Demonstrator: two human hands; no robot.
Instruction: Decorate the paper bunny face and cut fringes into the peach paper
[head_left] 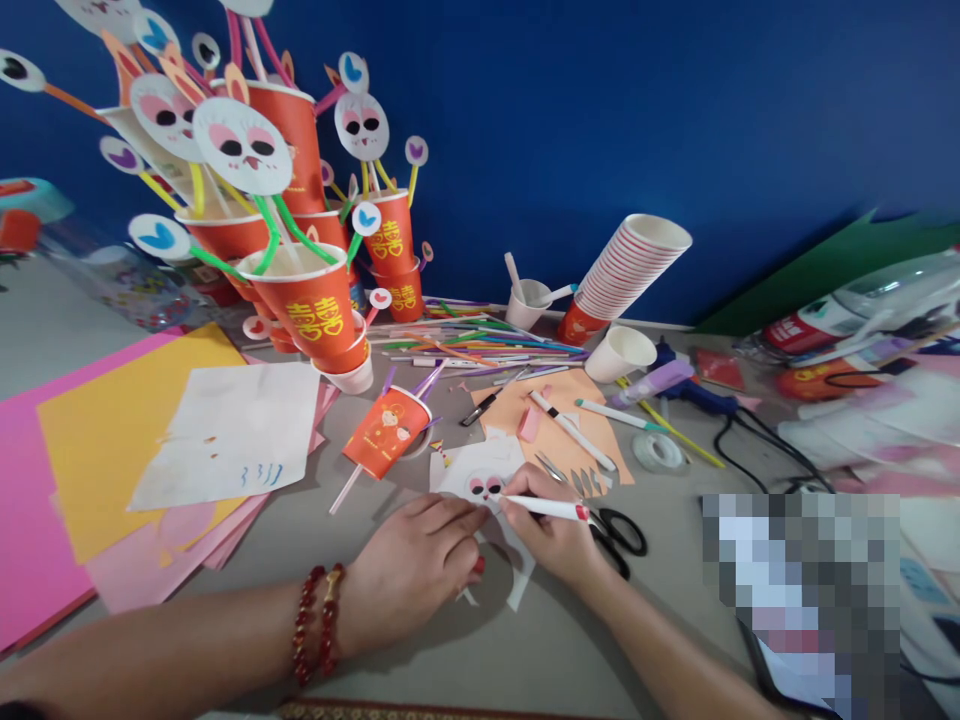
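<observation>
In the head view my right hand (551, 525) is pinched around a white marker (546, 507) with a red end. The marker's tip meets a small round paper face (486, 487) with black eyes and pink lids. My left hand (420, 565) wears red bead bracelets; its bent fingers press the near edge of that face. A small red piece, perhaps a marker cap, peeks out by the left thumb. White paper (517, 455) lies beneath and behind the face. Black-handled scissors (626, 535) rest just right of my right hand, their blades partly hidden.
Finished red cup figures (307, 300) stand stacked at the left. Coloured sheets (60, 430) lie below them. An orange-white cup (386, 430) lies tilted near the middle. Loose pens, tape (658, 452), a cup stack (634, 270) and a blue glue gun (694, 392) lie toward the back right.
</observation>
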